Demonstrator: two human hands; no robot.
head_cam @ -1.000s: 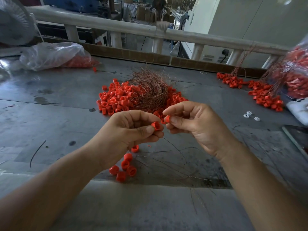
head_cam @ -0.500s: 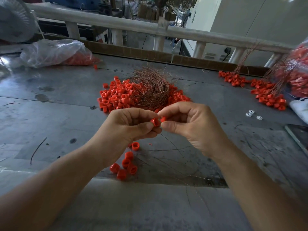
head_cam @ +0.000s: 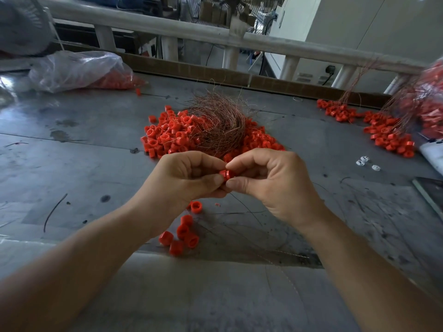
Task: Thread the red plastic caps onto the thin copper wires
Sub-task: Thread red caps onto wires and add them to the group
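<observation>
Red plastic, a single cap (head_cam: 226, 174), sits at the centre of the frame. It is pinched between the thumb and forefinger of the left hand (head_cam: 189, 179) and those of the right hand (head_cam: 271, 185). Both hands have curled fingers, and their tips meet on the cap. A thin wire (head_cam: 244, 207) trails from under the hands toward the lower right; whether it passes through the cap cannot be told.

Just below the left hand lies one loose cap (head_cam: 196, 207), and lower still a small cluster of caps (head_cam: 182, 234) rests on the grey metal table (head_cam: 72, 168). Just above the hands is the big heap of caps (head_cam: 167, 133), with a tangle of copper wires (head_cam: 219, 125) lying on it. Right of the hands lie small white bits (head_cam: 366, 162). Near the right edge, threaded caps (head_cam: 386, 138) have wires rising from them. At upper left, a clear plastic bag (head_cam: 79, 69) holds more red pieces.
</observation>
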